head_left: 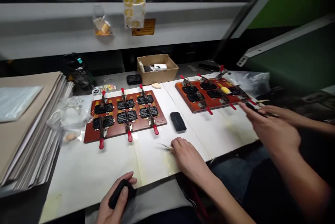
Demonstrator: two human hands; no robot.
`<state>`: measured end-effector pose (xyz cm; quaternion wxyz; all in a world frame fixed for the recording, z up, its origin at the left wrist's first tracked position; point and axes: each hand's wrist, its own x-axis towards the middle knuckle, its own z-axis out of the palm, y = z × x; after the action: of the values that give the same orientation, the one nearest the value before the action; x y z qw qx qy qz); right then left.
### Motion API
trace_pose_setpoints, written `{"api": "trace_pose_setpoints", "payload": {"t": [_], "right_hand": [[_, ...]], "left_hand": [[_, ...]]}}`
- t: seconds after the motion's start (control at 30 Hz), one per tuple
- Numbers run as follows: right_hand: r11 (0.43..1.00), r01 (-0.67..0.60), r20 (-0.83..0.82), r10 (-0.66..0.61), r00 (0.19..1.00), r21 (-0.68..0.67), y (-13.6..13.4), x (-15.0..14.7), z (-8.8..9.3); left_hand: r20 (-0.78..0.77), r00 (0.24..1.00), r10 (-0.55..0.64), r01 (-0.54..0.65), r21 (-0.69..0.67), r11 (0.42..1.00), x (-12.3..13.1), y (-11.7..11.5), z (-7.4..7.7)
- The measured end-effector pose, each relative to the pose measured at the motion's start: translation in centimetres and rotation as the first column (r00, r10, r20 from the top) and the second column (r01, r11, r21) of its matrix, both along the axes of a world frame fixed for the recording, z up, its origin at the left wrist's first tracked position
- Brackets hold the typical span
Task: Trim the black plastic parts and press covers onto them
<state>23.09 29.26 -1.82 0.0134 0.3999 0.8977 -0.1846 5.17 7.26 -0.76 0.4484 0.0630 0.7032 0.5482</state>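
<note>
Two hands at work just in front of an orange-red fixture board (157,119). Left hand (116,197): clenched around a black foam block (120,192), below the board's near edge. Right hand (187,157): pinching slim metal tweezers (165,145), just right of the board's near corner. One black pad (178,121), touching neither hand, beside the board on a white-covered counter (65,189). Six black pieces under red-handled clamps (101,143) on the board. Right of the board: a second fixture board (217,102), with a co-worker's hands (272,129) at its near corner.
</note>
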Motion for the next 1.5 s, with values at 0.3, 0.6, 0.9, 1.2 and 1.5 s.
{"api": "trace_pose_setpoints", "payload": {"t": [0.3, 0.6, 0.9, 1.2, 1.5], "right_hand": [[0.613, -0.43, -0.501, 0.064, 0.863, -0.663, -10.6, -5.7, 5.2], [0.687, -0.381, -0.437, 0.103, 0.894, -0.618, -12.0, -8.0, 4.2], [0.657, -0.352, -0.379, 0.107, 0.919, -0.667, -12.5, -8.8, 4.4], [0.689, -0.139, -0.316, -0.137, 0.939, -0.711, -9.6, -8.9, 3.0], [0.433, -0.311, -0.48, -0.364, 0.798, -0.846, -9.3, -9.8, 0.2]], "left_hand": [[-0.36, 0.913, -0.194, 0.231, 0.063, 0.971, -1.1, 0.7, 2.0], [-0.353, 0.924, -0.145, 0.18, 0.069, 0.981, -1.5, 0.8, 2.4], [-0.349, 0.931, -0.106, 0.154, 0.115, 0.981, -1.8, 0.4, 2.4], [-0.491, 0.86, -0.136, 0.195, 0.07, 0.978, -2.0, -0.8, 2.3], [-0.352, 0.932, 0.09, -0.043, 0.138, 0.989, -2.7, -0.7, 1.8]]}}
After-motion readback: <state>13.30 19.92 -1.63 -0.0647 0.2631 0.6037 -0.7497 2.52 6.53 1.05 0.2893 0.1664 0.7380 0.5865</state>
